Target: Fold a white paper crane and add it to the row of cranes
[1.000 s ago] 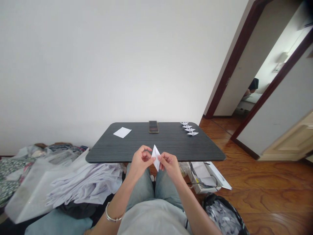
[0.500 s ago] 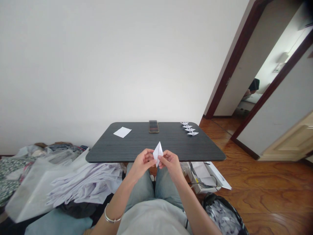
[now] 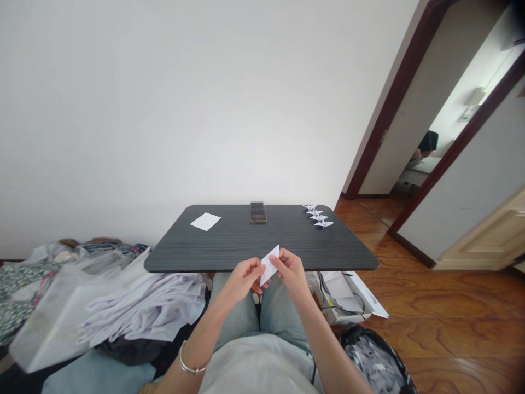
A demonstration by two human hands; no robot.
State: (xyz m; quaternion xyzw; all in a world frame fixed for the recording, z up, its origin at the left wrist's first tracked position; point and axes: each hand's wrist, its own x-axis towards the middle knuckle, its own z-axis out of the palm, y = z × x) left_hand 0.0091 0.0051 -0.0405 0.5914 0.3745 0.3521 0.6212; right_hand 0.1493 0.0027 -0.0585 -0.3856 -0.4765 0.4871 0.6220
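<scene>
A narrow, pointed piece of folded white paper (image 3: pixel 269 265) is held in front of me, just above the near edge of the dark table, and slants with its tip up to the right. My left hand (image 3: pixel 241 282) pinches its left side between fingers and thumb. My right hand (image 3: pixel 291 273) grips its upper right part. Both hands hide parts of the fold. A silver bangle (image 3: pixel 191 361) circles my left wrist. The dark wood-grain table (image 3: pixel 229 246) lies beyond my hands, out of their reach of contact.
On the table are a flat white paper sheet (image 3: pixel 205 221), a phone (image 3: pixel 258 212) and several paper cranes (image 3: pixel 318 215) in a row. Folded white cloth (image 3: pixel 143 309) and plastic lie left; a box of papers (image 3: pixel 338 295) and a black bag (image 3: pixel 369 358) lie right.
The folded paper has tilted from nearly upright to slanting, its tip now pointing up and to the right. My hands have turned with it and moved slightly apart.
</scene>
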